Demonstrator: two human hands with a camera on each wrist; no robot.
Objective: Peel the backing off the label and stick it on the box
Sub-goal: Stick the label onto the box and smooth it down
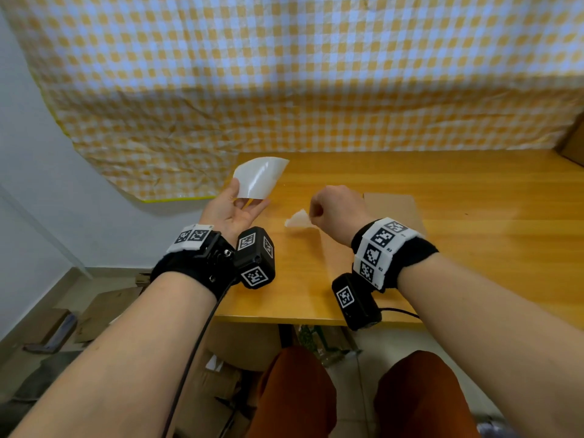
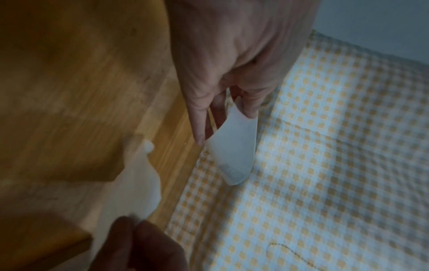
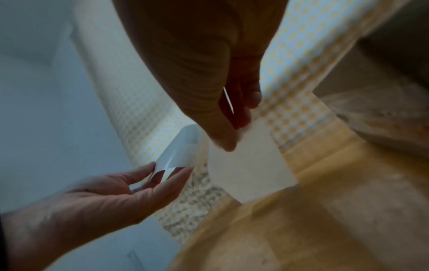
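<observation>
The two white sheets are apart. My left hand [image 1: 248,197] pinches a glossy, curled white sheet [image 1: 259,178] by its lower edge, held up over the table's back left corner; its shine suggests the backing. The left wrist view shows that sheet [image 2: 232,152] between thumb and fingers. My right hand [image 1: 316,213] pinches a matte white sheet [image 1: 298,220], apparently the label, and the right wrist view shows this sheet [image 3: 250,165] hanging from thumb and fingers. It hovers by the left edge of a flat brown cardboard box [image 1: 392,210] lying on the table.
The wooden table [image 1: 474,263] has a checked yellow-and-white cloth [image 1: 284,74] hanging behind it. Another cardboard box [image 1: 573,143] stands at the far right edge. Cardboard pieces and clutter lie on the floor under and left of the table.
</observation>
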